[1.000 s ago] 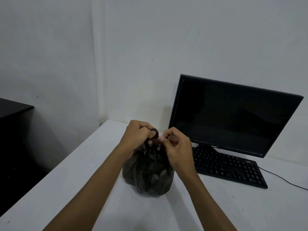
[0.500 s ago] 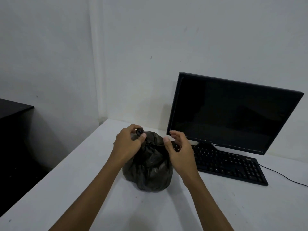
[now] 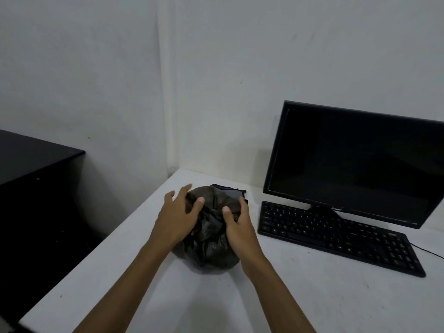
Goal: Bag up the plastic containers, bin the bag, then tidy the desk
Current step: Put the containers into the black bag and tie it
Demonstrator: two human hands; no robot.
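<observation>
Dark, thin plastic crumples under our fingers: the left hand (image 3: 179,218) lies on the upper left of the bag (image 3: 209,241) with fingers spread and fairly straight, thumb pressing the film, while the right hand (image 3: 240,227) wraps the bag's right side, thumb in front and fingers curled round behind. The bag sits on the white desk (image 3: 312,296), just left of the keyboard (image 3: 336,236) and in front of a small dark object (image 3: 231,192) that we cannot identify. We judge the bagging done and the lift to the bin next. To do it well we should close both hands evenly round the bulk, support it from below so the film does not tear, and keep the neck uppermost so nothing slips out; whether the neck is knotted we cannot tell. No bin is in view. Counting: two hands, one bag, one keyboard, one monitor (image 3: 355,159), one desk, one black cabinet (image 3: 31,164) at the left. The containers are hidden inside the bag, so we cannot count them.
</observation>
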